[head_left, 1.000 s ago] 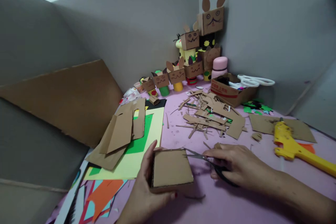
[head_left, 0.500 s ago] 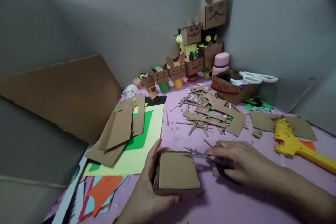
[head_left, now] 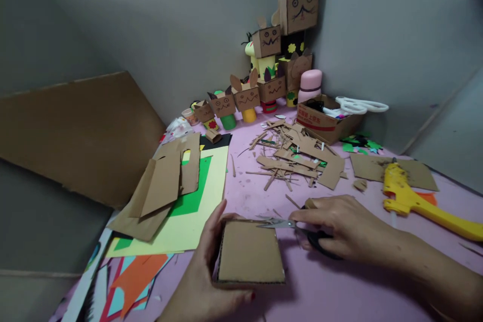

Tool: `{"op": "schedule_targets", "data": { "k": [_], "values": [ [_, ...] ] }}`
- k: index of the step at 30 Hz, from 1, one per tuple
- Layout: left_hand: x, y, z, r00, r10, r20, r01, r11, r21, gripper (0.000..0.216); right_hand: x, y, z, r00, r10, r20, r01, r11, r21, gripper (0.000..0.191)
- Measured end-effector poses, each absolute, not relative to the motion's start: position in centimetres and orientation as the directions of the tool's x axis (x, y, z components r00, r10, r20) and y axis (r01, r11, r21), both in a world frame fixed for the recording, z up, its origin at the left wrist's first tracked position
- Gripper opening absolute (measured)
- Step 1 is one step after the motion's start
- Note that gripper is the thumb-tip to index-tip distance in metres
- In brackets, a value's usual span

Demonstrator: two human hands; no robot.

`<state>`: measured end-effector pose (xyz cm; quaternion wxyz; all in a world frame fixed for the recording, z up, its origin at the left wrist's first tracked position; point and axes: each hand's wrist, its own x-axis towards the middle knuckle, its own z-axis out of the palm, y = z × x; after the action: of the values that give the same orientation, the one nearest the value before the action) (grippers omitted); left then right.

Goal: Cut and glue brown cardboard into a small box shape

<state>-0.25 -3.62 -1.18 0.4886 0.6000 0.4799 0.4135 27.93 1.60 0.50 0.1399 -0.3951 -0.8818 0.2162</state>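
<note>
My left hand (head_left: 209, 266) grips a small square cardboard box (head_left: 251, 251) by its left side, with the thumb along the near edge and fingers at the far left corner. In my right hand (head_left: 335, 221) is a pair of scissors (head_left: 281, 223) with dark handles. The slightly parted blades lie across the box's far edge, near its right corner. Past the scissors, a heap of cardboard scraps (head_left: 298, 156) covers part of the pink table (head_left: 320, 297).
A yellow glue gun (head_left: 403, 193) rests on cardboard at right. Cardboard sheets (head_left: 166, 181) and coloured paper (head_left: 138, 279) lie left. Behind stand several cardboard animal figures (head_left: 247, 98), a pink bottle (head_left: 310, 83) and an open box (head_left: 324, 126) holding white-handled scissors (head_left: 356, 104).
The view has shifted slightly to the right. The scissor blades now reach a little further over the box's far edge, and the box's top is tilted a bit more toward me.
</note>
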Motion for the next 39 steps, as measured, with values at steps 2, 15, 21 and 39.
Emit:
{"op": "schedule_targets", "data": {
  "k": [2,15,21,39],
  "values": [
    [-0.2,-3.7,-1.2,0.211,0.977,0.008,0.174,-0.046,0.984,0.115,27.9,1.6,0.8,-0.659,0.750,0.061,0.620,0.587,-0.521,0.019],
    [-0.2,-4.1,-1.0,0.244,0.969,-0.031,0.148,-0.006,0.989,0.118,28.2,1.1,0.4,-0.697,0.708,0.115,0.586,0.655,-0.478,0.021],
    [-0.2,-4.2,-1.2,0.272,0.962,-0.027,0.086,0.003,0.996,0.119,28.3,0.9,0.5,-0.709,0.688,0.153,0.577,0.691,-0.436,0.028],
    [0.5,-4.2,-1.3,0.310,0.948,-0.071,0.093,0.044,0.995,0.118,27.9,0.7,-0.1,-0.682,0.700,0.211,0.612,0.705,-0.359,0.019]
  ]
}}
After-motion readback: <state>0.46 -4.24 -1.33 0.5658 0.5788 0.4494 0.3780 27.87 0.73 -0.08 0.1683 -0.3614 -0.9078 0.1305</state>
